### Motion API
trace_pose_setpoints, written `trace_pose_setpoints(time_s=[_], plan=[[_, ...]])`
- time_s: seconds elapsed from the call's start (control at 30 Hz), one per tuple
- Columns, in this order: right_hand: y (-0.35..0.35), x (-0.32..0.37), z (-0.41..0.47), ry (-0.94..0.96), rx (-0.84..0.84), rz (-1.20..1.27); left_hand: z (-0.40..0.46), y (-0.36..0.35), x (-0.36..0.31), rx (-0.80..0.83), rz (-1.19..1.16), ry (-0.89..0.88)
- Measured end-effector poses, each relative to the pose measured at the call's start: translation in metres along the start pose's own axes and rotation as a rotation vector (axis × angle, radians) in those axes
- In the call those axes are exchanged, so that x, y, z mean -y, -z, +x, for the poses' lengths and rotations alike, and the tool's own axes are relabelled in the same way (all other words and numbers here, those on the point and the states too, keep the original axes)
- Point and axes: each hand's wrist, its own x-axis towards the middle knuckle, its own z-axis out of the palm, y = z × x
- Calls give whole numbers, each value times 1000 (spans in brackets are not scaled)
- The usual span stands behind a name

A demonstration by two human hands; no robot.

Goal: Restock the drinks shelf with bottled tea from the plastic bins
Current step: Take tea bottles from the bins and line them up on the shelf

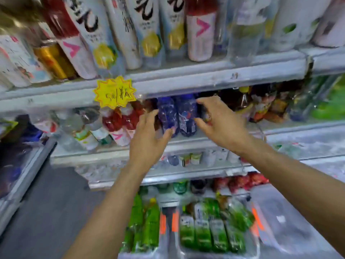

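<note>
While both arms reach up to the middle shelf (214, 141), the hands sit on either side of two blue bottles (177, 114) standing at its front edge. The left hand (147, 139) is spread fairly wide, thumb touching the lower part of the left blue bottle and fingers curling up along its left side, so it's cupping it more than properly gripping it. The right hand (222, 122) is also open, fingers hooked toward the right blue bottle's side; whether the fingertips actually touch is hard to call with all the blur.

Just left of the blue pair are some red-capped bottles (121, 122) leaning at the shelf front, and a yellow starburst price tag (114, 92) hangs off the edge of the upper shelf (186, 79) right above them. That upper shelf carries tall white-labelled bottles (130, 32) packed side by side.

Down below, near the bottom edge of the view, two clear plastic bins (168, 240) with orange latches sit side by side, both packed with green-labelled tea bottles (203, 234) lying in rows. Neither hand has one of those.
</note>
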Motion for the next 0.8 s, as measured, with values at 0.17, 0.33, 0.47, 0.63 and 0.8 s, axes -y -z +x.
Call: trace_pose_setpoints(time_s=[0.17, 0.33, 0.47, 0.63, 0.8], plan=[[-55, -80, -76, -250, 292, -15, -60, -90, 39, 294, -121, 304], [-123, -149, -161, -535, 594, -29, -127, -185, 77, 541, -201, 646], [-176, -200, -226, -738, 855, -25, -173, -258, 100, 592, -370, 1028], [-237, -253, -269, -837, 936, -51, -201, -347, 126, 570, -575, 1486], [-288, -295, -280, -860, 901, -76, -206, -423, 148, 462, -719, 1717]])
